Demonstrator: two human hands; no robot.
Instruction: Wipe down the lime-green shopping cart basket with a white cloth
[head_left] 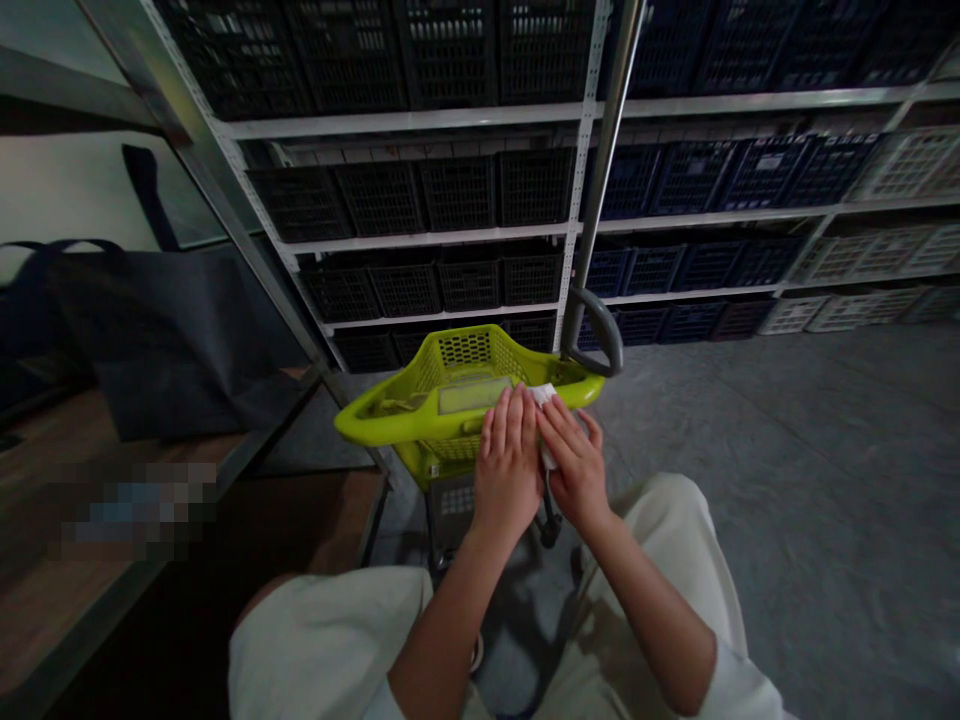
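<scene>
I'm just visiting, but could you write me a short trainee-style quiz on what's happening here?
1. True or false: the yellow-green plastic shopping cart stands on the grey floor.

2. What is under the bare right hand?
A) a red rubber glove
B) a small crumpled white cloth or paper wipe
C) a round metal spoon

3. Fill in: beyond the cart, white metal shelves hold rows of slatted ____.

Key: 1. True. 2. B. 3. Crates.

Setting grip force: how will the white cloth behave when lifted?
Probably floppy: the white cloth looks bunched under the right hand's fingers. Likely light too: only a small wad shows, though the hands hide part of it.
</scene>
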